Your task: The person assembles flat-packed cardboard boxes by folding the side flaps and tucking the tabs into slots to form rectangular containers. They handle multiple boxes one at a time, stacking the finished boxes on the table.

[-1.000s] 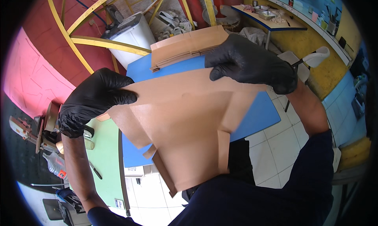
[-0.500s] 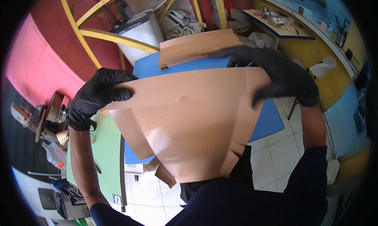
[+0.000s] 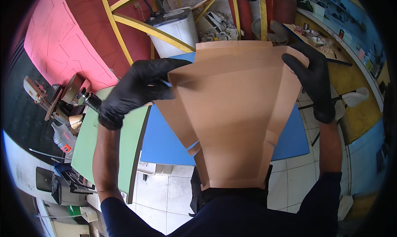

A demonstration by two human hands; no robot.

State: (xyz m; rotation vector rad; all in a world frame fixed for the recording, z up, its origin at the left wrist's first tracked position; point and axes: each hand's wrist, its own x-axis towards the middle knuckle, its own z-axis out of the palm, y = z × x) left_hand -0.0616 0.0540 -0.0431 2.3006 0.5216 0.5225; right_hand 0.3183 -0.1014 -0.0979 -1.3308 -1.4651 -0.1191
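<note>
Brown card [image 3: 235, 113] hung over the blue table [image 3: 167, 140], its lower end past the near edge. My right hand [image 3: 315, 78] pinched its upper right corner, thumb in front. My left hand [image 3: 142, 86] curled about the upper left corner, thumb and fingers parted; whether it gripped, I could not tell. A stack [image 3: 231, 45] lay toward the table's far edge. Step, as judged: bending the side flaps along their creases. Next move seemed to call for matched pressure at both corners.
</note>
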